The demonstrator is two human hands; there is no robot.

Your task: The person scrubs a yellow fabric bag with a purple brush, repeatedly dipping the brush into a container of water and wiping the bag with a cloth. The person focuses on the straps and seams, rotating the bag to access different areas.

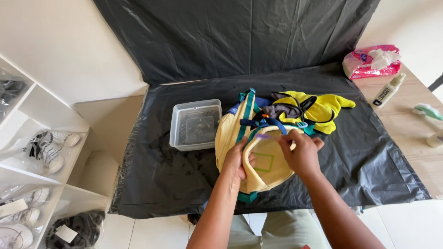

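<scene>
A person is working over a pale yellow backpack (267,161) that is lying on a black plastic sheet (184,180) spread across a table. The left hand (237,159) is gripping the left edge of the bag's open front flap, fingers curled together and clamped on the fabric. The right hand (302,152) is resting on the upper right of the flap, fingers bunched and pinching something small near a purple strip; what exactly it is pinching is too small to tell. Teal straps are running up the bag's middle, and the brighter yellow shoulder straps (318,108) are lying folded just behind it. A clear plastic tub (175,133) holding water is sitting just beside the bag on its left. A pink wipes pack (371,62) and a small bottle (389,90) are lying well apart on the wooden tabletop. White shelves (41,152) are standing at far left.
</scene>
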